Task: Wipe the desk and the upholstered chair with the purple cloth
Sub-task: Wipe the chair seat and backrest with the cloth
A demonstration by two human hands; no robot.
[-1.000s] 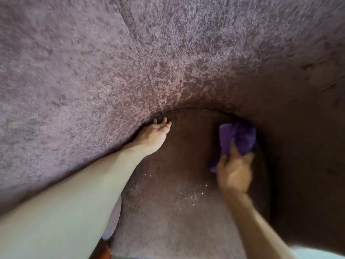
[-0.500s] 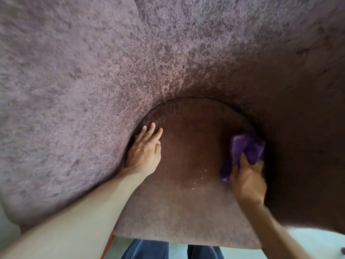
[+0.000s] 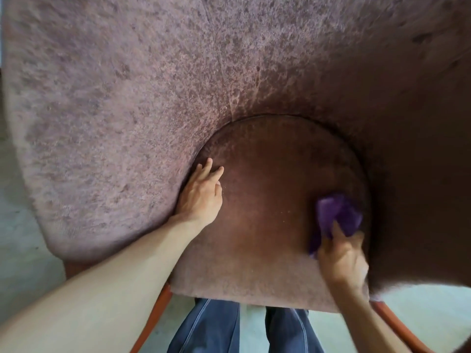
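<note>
Head view: right hand [image 3: 341,258], clenching the purple cloth [image 3: 337,216], has slid down the seat cushion's [image 3: 267,200] right edge; left hand [image 3: 201,194], empty and flat, braces; wiping continues.

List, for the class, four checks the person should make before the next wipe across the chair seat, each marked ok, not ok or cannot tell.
1. Purple cloth held in right hand: ok.
2. Cloth touching the seat cushion: ok, at its right side.
3. Left hand clear of the wiping path: ok, flat at the cushion's left edge.
4. Pale specks gone from mid-cushion: not ok.
5. Desk wiped: cannot tell, out of view.
</note>
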